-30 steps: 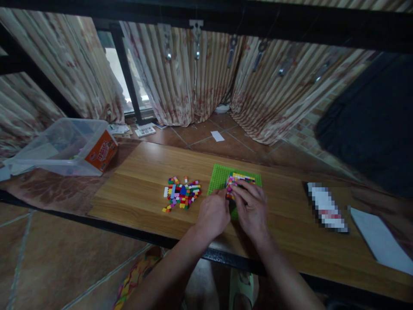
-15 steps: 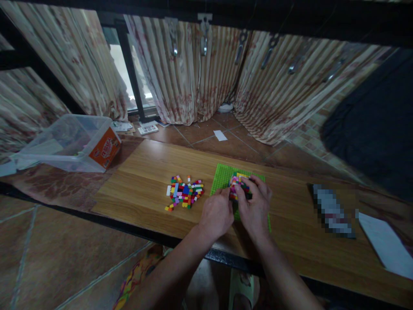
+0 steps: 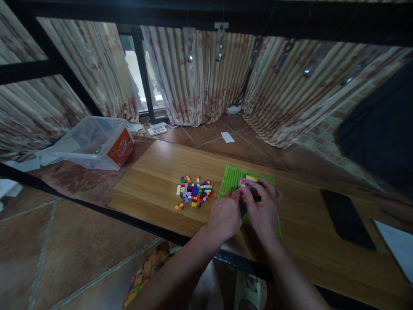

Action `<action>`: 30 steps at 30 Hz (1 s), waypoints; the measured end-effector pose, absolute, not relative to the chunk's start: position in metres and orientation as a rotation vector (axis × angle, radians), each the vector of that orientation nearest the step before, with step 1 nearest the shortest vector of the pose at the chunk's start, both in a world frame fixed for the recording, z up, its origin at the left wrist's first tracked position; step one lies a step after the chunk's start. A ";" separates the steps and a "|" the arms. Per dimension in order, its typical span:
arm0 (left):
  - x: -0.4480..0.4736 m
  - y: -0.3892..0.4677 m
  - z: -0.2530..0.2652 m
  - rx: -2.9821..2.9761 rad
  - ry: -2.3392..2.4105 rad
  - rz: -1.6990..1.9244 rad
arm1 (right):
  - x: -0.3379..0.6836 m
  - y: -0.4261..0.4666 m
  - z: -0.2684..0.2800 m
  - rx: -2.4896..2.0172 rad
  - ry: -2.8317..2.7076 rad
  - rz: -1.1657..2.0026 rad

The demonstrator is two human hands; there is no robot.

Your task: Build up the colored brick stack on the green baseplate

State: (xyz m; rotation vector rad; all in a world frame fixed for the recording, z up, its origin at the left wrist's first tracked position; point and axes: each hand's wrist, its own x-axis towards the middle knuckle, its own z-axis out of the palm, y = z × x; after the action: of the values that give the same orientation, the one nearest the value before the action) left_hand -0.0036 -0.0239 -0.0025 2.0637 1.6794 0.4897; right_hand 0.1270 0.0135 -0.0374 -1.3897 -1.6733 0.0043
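Observation:
A green studded baseplate [image 3: 229, 177] lies on the wooden board, with a multicoloured toy-brick build [image 3: 245, 181] standing on it. My right hand [image 3: 265, 206] reaches over the build from the right, its thumb and fingers closed around its sides. Against the build's near left side, my left hand [image 3: 226, 215] has its fingers curled in a pinch. Whatever lies between those left fingertips is hidden. To the left of both hands, a loose pile of small coloured bricks [image 3: 195, 191] is spread on the board, apart from the baseplate.
A clear plastic bin [image 3: 84, 159] with an orange label stands at the left. A black phone [image 3: 347, 218] and a white sheet [image 3: 395, 241] lie to the right. The board's dark front edge [image 3: 155, 230] runs below my forearms. Pleated curtains [image 3: 193, 82] hang beyond.
The whole scene has shifted right in view as the camera turned left. Both hands stay at the brick build with almost the same grip.

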 end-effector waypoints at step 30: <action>-0.106 0.012 0.021 1.673 2.219 0.512 | 0.132 -0.001 -0.012 -1.268 -1.609 0.063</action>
State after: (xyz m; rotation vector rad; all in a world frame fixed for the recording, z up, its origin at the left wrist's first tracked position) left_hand -0.1060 0.0122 0.0209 1.6734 2.2186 0.5118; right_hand 0.1321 -0.0006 -0.0123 -1.2677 -1.6091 0.0627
